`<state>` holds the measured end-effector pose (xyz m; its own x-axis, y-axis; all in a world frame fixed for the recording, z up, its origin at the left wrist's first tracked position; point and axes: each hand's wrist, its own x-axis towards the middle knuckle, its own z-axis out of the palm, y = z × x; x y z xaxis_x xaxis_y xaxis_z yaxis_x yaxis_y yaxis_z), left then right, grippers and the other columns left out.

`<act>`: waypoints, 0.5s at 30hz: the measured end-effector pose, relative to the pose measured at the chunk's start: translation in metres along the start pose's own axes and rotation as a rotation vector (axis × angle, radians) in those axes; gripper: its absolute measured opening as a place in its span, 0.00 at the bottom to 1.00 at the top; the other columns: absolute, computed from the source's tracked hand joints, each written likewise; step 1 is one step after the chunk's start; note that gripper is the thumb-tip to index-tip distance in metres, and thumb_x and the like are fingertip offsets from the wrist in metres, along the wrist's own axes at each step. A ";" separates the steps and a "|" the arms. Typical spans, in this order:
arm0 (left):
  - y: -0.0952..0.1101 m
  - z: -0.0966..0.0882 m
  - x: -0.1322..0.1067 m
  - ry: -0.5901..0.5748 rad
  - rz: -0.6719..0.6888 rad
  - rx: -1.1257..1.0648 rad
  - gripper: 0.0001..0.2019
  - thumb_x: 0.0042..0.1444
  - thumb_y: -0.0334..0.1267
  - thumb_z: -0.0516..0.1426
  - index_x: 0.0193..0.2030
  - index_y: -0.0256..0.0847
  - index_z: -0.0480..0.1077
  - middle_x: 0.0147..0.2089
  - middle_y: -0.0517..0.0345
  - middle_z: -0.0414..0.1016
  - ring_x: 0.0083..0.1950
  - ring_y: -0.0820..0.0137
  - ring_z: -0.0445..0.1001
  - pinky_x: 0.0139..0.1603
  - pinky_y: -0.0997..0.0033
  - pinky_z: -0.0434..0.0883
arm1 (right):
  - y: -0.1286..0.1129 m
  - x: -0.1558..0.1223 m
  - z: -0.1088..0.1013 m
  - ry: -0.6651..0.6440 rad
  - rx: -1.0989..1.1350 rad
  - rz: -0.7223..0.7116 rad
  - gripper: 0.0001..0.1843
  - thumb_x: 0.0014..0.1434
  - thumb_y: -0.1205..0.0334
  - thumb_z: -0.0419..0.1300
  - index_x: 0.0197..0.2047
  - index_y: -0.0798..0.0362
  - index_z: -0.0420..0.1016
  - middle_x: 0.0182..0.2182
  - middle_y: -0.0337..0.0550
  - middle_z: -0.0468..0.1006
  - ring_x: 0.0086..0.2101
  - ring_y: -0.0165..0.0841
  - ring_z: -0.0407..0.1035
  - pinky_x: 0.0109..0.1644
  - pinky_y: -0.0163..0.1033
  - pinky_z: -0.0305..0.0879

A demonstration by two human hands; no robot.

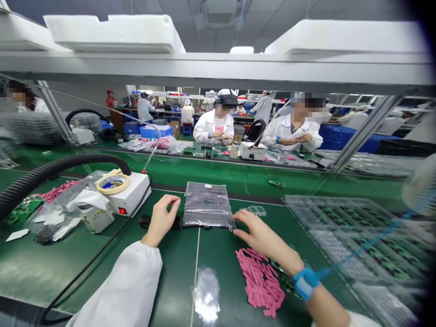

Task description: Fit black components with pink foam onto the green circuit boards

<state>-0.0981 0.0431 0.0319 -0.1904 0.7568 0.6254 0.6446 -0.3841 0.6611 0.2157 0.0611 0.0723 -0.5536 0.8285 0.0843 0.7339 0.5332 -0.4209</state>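
At twelve o'clock the dark ribbed pack [207, 204] lay flat on the bench [177, 277], seemingly in place. My right hand [254, 230] was at its four-o'clock corner, fingers parted; whether my left hand [162, 217], at nine, gripped anything, I couldn't tell. Loose pink strips [261, 285] at five seemed unused.

We had a green table [177, 272] in front of us, with a pale line [197, 254] running down it. A packet [205, 204] of dark strips in clear wrap lay flat there, and nearer to us was a small plastic bag [206, 293]. To its right we saw a loose heap of pink strips [260, 284], then clear trays [334, 247]. At our left stood a white box [136, 194] and a bottle [93, 220], with a black cord [116, 237] trailing past them.
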 end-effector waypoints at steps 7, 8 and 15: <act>0.012 0.006 -0.006 -0.064 0.008 0.091 0.09 0.66 0.37 0.52 0.38 0.43 0.72 0.40 0.53 0.78 0.45 0.62 0.76 0.51 0.59 0.69 | 0.016 0.010 0.033 0.073 0.066 0.010 0.17 0.63 0.64 0.58 0.54 0.48 0.64 0.55 0.48 0.67 0.52 0.40 0.71 0.56 0.45 0.69; 0.012 0.006 -0.005 -0.073 0.003 0.102 0.09 0.66 0.37 0.52 0.38 0.43 0.72 0.40 0.54 0.78 0.45 0.61 0.76 0.52 0.58 0.68 | 0.017 0.010 0.034 0.075 0.070 0.009 0.16 0.63 0.63 0.57 0.54 0.48 0.64 0.55 0.48 0.66 0.51 0.40 0.71 0.55 0.45 0.70; 0.010 -0.014 -0.005 -0.258 -0.036 0.123 0.08 0.67 0.39 0.52 0.40 0.42 0.71 0.46 0.52 0.77 0.51 0.63 0.74 0.56 0.62 0.69 | 0.029 0.010 0.038 0.054 0.066 0.007 0.16 0.64 0.57 0.53 0.54 0.48 0.66 0.58 0.51 0.64 0.51 0.45 0.72 0.50 0.49 0.72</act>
<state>-0.1008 0.0280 0.0407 -0.0302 0.8845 0.4656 0.7285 -0.2994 0.6161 0.2160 0.0783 0.0264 -0.5257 0.8408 0.1289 0.7088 0.5167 -0.4802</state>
